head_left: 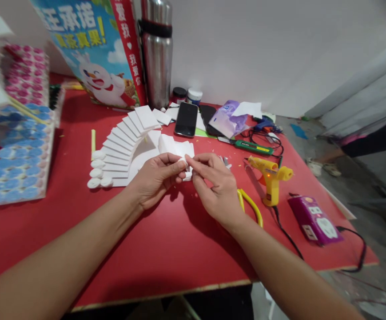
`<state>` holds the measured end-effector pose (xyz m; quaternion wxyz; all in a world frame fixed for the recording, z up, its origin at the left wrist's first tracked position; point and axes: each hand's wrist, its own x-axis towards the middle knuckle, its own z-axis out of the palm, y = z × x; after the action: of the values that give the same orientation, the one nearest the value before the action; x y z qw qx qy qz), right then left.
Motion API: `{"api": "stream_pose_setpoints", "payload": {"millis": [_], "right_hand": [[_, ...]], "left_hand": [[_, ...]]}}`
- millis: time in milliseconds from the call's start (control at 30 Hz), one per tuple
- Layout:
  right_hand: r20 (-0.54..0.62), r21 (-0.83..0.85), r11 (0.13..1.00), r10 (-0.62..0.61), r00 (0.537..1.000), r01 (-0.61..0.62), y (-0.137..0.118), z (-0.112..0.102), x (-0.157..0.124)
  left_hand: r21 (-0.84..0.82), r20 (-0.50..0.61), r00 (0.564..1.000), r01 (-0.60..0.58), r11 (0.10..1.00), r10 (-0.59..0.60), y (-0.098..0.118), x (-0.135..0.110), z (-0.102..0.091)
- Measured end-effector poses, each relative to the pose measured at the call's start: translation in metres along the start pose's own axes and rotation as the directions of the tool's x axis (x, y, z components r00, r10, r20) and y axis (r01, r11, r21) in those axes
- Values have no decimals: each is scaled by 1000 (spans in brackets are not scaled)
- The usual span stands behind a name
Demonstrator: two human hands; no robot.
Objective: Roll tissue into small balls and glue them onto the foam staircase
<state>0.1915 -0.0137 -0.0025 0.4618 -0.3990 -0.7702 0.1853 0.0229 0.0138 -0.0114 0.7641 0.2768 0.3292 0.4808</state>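
Note:
Pinched between thumb and forefinger of my left hand (157, 178) is a small white foam rosette (182, 161). The fingertips of my right hand (214, 184) close on the right edge of the same piece, so both hands meet over the table's middle. Just behind and left of them, a fan-shaped white foam staircase (122, 142) stands with its steps curving round. Several finished-looking white rosettes (95, 172) lie by its lower left end. White sheets (174, 146) sit partly hidden behind my fingers.
At right on the red table (166, 249) are a yellow glue gun (271, 175), yellow-handled pliers or scissors (254, 206), a purple power box (314, 220) and a green-handled cutter (252, 147). Behind stand a phone (186, 119) and a steel flask (158, 62). Trays of blue rosettes (16, 171) fill the left.

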Motion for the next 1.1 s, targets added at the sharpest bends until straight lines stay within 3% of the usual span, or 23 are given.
{"api": "stream_pose_setpoints", "payload": {"millis": [300, 500, 700, 800, 933, 1100], "right_hand": [[34, -162, 979, -120, 992, 124, 3, -1, -2], [98, -302, 930, -186, 978, 208, 4, -6, -2], [64, -256, 939, -218, 974, 227, 5, -8, -2], [-21, -152, 975, -169, 985, 164, 2, -12, 0], [-115, -4, 999, 45, 992, -46, 0, -15, 5], [-81, 11, 1000, 28, 996, -28, 2, -15, 5]], "left_hand": [[41, -17, 1000, -3, 999, 4, 0, -1, 2], [165, -29, 994, -99, 981, 105, -1, -2, 2], [243, -75, 978, -172, 955, 196, 0, -1, 2], [256, -77, 971, -199, 946, 226, 0, -1, 2], [329, -9, 968, -235, 915, 251, 0, -3, 2], [374, 58, 958, -281, 884, 280, -1, -6, 3]]}}
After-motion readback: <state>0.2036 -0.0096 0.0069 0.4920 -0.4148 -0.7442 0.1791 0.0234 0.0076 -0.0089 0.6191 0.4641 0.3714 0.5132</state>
